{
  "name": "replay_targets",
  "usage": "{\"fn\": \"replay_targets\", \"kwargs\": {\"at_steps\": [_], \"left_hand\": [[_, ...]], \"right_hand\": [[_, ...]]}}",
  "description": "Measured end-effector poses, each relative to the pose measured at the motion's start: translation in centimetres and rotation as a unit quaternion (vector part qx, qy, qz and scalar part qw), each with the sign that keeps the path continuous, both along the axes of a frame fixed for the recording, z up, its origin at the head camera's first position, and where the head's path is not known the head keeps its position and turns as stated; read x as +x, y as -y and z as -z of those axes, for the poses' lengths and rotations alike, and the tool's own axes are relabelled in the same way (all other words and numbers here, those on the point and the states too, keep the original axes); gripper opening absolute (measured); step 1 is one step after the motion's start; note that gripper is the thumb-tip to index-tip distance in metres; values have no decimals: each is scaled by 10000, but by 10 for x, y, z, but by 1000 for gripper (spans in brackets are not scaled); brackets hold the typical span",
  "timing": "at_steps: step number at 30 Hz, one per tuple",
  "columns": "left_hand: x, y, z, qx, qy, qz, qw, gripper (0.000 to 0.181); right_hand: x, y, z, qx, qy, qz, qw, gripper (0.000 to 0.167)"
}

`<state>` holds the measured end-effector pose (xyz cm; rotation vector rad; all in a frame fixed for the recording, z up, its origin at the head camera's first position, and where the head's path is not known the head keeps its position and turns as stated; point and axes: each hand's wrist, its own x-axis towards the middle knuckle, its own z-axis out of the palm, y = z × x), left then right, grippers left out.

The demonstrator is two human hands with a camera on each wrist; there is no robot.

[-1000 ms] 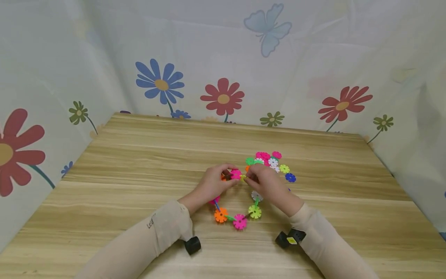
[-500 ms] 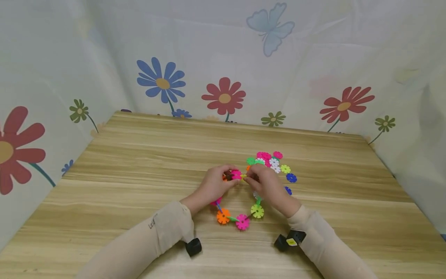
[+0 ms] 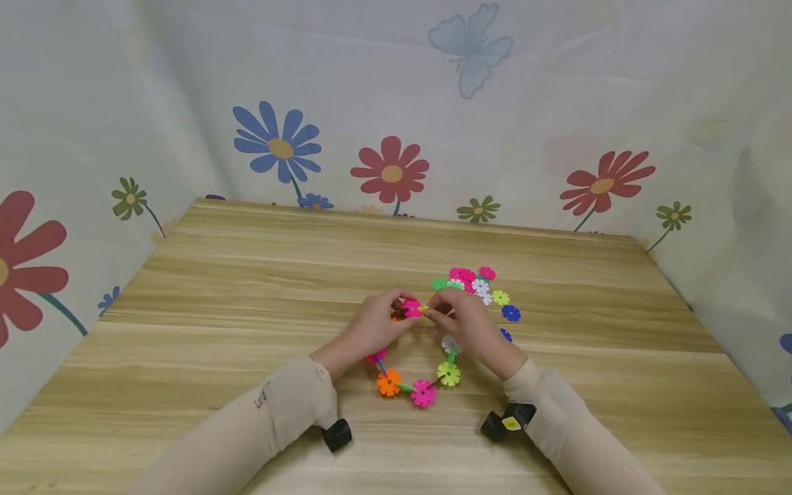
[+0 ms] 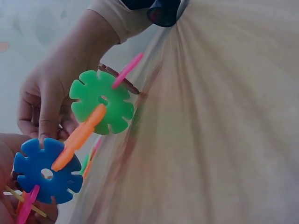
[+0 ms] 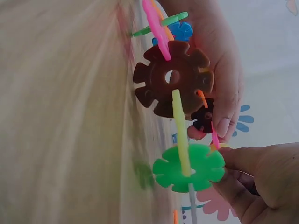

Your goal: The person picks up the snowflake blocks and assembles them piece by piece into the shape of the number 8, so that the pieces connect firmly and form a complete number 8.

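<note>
A chain of notched plastic snowflake discs curves between the hands in the head view, with an orange disc [image 3: 389, 382], a pink disc [image 3: 423, 393] and a yellow-green disc [image 3: 448, 374] at its near side. My left hand [image 3: 373, 324] grips another pink disc [image 3: 411, 306] at the chain's far side. Thumb and finger of my right hand [image 3: 475, 328] pinch a yellow disc [image 3: 423, 309] against that pink disc's edge. The left wrist view has a green disc [image 4: 119, 109] and a blue disc [image 4: 35, 161] linked by an orange one. Large in the right wrist view is a brown disc [image 5: 154, 74].
Loose discs lie beyond my right hand, among them a white disc [image 3: 480, 285], a yellow disc [image 3: 500, 298] and a blue disc [image 3: 511, 313]. The wooden table [image 3: 247, 275] meets a flower-printed curtain [image 3: 346, 82] at the back and sides.
My right fingertips have moved slightly left, bringing the yellow disc closer to the pink one. The left hand keeps its grip. The head view has shifted a little.
</note>
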<state>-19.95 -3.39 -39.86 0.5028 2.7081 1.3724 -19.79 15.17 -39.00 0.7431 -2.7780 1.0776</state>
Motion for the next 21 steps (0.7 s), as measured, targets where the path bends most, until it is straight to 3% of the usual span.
{"fn": "replay_targets", "kwargs": {"at_steps": [3, 9, 14, 21], "left_hand": [[-3, 2, 0, -163, 116, 83, 9998, 40], [-7, 5, 0, -404, -131, 293, 9987, 47], [-7, 5, -2, -444, -287, 493, 9974, 41], [-8, 4, 4, -557, -541, 442, 9960, 26]], "right_hand": [[-2, 0, 2, 40, -15, 11, 10000, 5], [-6, -2, 5, 57, -140, -151, 9998, 4], [-7, -3, 5, 120, -205, -253, 9994, 5], [-8, -6, -2, 324, 69, -335, 9989, 8]]}}
